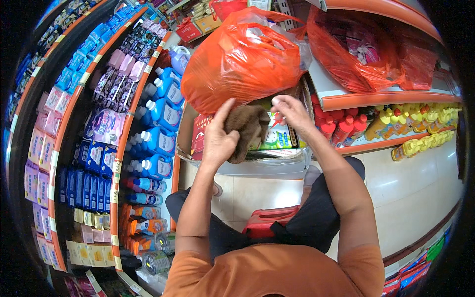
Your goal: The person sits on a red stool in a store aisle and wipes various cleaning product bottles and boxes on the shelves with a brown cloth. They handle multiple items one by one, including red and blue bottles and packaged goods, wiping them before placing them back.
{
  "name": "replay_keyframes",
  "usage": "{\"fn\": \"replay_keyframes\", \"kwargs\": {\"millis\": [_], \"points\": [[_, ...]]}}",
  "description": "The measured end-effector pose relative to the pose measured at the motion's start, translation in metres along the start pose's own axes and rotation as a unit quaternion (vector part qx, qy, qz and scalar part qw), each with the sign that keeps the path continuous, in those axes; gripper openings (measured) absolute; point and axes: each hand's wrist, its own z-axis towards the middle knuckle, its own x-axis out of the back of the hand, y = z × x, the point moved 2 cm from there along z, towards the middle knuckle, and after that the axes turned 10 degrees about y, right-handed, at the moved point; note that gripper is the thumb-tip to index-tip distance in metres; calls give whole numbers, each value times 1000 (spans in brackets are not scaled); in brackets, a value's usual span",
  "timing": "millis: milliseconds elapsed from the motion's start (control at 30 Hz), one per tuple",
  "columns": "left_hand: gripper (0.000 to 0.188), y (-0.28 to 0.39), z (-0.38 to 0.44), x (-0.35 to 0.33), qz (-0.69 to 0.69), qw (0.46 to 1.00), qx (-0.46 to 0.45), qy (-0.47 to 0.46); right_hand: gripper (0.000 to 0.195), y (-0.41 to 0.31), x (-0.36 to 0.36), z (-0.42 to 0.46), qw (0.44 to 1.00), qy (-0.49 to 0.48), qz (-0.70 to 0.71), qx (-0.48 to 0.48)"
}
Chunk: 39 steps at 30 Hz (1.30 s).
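My left hand grips the left side of a brown cloth, its index finger stretched along the edge. Just right of the cloth hovers my right hand, fingers slightly curled with nothing visible in them. Beneath both hands is an open cardboard box holding a red printed package and a green-and-white package. A large, full red plastic bag rests over the far part of the box, hiding what lies there.
Shelves on the left carry blue detergent bottles and packaged goods. On the right, a white shelf bears another red plastic bag; red bottles and yellow bottles stand below. A red stool is between my legs.
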Motion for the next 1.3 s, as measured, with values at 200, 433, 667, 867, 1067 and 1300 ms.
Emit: {"fn": "replay_keyframes", "kwargs": {"millis": [200, 433, 667, 867, 1067, 1300], "points": [[54, 7, -1, -25, -149, 973, 34, 174, 112, 1, -30, -23, 973, -155, 63, 157], [60, 27, -1, -70, -328, 943, 56, -13, 84, -20, -10, -35, 945, -62, 279, 158], [64, 34, -7, -79, -199, 973, -29, -115, 60, -13, 21, -39, 947, 32, 294, 129], [51, 29, -19, -74, -202, 973, -13, -108, 61, -32, 36, -55, 949, 75, 261, 161], [31, -9, -55, -46, -185, 978, 90, -37, 52, -45, 108, -75, 863, 325, 214, 321], [21, -84, -91, 21, -189, 941, 194, 204, 28, -57, 204, -80, 666, 578, 260, 393]]}}
